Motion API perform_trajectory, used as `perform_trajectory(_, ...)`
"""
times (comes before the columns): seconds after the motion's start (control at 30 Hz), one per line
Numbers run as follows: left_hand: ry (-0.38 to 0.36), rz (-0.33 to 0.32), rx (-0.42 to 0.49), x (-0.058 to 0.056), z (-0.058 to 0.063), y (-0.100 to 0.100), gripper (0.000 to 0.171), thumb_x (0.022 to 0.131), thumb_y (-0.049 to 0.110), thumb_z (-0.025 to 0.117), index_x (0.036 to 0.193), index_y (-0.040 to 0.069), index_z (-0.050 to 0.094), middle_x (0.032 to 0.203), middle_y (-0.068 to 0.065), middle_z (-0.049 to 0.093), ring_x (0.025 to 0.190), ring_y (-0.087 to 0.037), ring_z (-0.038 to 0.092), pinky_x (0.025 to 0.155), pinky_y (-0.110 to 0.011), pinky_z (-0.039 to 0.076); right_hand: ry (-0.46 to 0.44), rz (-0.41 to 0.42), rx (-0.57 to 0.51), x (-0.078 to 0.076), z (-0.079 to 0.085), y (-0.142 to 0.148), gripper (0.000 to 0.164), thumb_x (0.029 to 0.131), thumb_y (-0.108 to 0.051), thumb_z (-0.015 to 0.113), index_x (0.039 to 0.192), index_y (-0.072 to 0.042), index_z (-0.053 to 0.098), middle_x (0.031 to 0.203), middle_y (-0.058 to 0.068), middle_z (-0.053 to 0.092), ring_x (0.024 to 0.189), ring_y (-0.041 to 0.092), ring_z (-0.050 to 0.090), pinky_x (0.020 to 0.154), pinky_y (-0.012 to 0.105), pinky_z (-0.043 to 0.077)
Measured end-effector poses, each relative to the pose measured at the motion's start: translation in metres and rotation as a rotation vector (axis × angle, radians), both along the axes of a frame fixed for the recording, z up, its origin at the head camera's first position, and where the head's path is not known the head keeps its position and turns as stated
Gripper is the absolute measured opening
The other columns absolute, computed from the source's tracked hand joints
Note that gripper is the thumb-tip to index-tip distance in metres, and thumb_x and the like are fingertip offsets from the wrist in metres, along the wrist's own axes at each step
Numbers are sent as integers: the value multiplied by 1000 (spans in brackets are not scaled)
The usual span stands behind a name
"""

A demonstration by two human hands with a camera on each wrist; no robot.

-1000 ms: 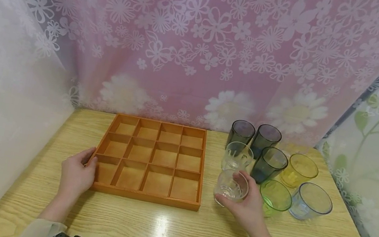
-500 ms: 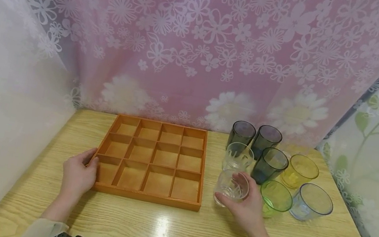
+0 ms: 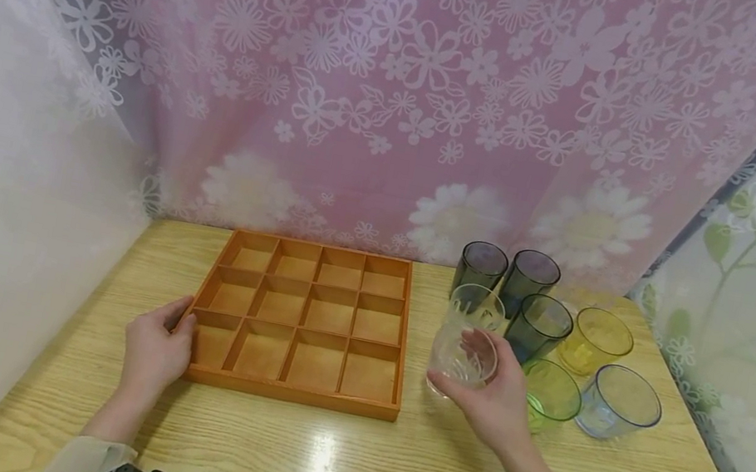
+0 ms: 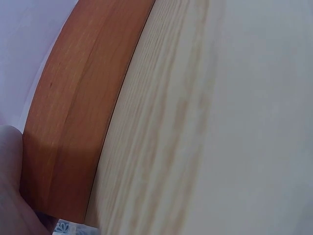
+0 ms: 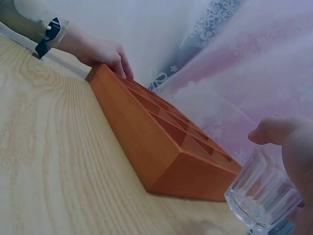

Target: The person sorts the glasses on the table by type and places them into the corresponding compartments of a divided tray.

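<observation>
Head view: a person's two hands at work over a wood-grain tabletop [image 3: 249, 450]. Left hand [image 3: 157, 345] grips the side wall of a wooden compartment tray [image 3: 290, 393], thumb and fingers about the edge, between 8 and 9 o'clock from the tray's middle. Tray lies flat, three rows of four compartments. Right hand [image 3: 497, 396] grasps a clear glass tumbler [image 3: 450, 358], thumb and fingers round its side, mouth up; glass at 3 o'clock from the tray, apart from it. Whether its base touches the wood cannot be told.

Positions taken from the held glass: second clear glass [image 3: 475, 308] at 12, close by; smoky grey tumbler [image 3: 535, 335] between 1 and 2; two more grey tumblers behind, one [image 3: 478, 269] at 12, the other [image 3: 527, 283] at 1. Yellow glass bowl [image 3: 593, 350] at 2; green glass bowl [image 3: 550, 397] at 3, near the right hand; blue-tinted glass bowl [image 3: 619, 409] also at 3, farther out. Pink floral curtain [image 3: 371, 100] hangs at 12, beyond the table.
</observation>
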State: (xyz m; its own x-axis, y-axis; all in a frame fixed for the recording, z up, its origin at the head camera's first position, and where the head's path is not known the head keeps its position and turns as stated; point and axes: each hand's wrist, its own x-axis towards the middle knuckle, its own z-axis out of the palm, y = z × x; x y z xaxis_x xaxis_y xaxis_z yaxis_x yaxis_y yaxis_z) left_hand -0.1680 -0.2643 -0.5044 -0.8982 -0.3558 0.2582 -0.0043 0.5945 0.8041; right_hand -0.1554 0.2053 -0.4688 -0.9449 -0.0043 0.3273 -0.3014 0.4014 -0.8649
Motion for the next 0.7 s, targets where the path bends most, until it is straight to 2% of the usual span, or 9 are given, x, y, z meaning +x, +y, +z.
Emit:
perform_trajectory(0.33,4,-2,1,0,0,0,34,103,1,63,136,-7,67,130,-25,69,122,-37,66,98,-51,54,20,30,0,-11,18,-9,82,75,-16,100,143,-3,56,135,12,68,125,27,64,103,21,47)
perform_trajectory(0.53,8,4,-1,1,1,2,34,103,0,62,135,-8,68,129,-25,69,121,-38,67,97,-51,54,-2,72,-29,-16,26,-16,85,75,-15,99,145,-3,54,138,12,65,127,27,62,106,27,47)
perform_trajectory(0.7,6,5,2,1,2,3,34,103,0,62,136,-8,67,129,-25,69,120,-38,67,97,-52,53,22,100,-40,-23,28,-23,83,74,-10,99,143,0,54,136,14,65,126,28,63,109,33,47)
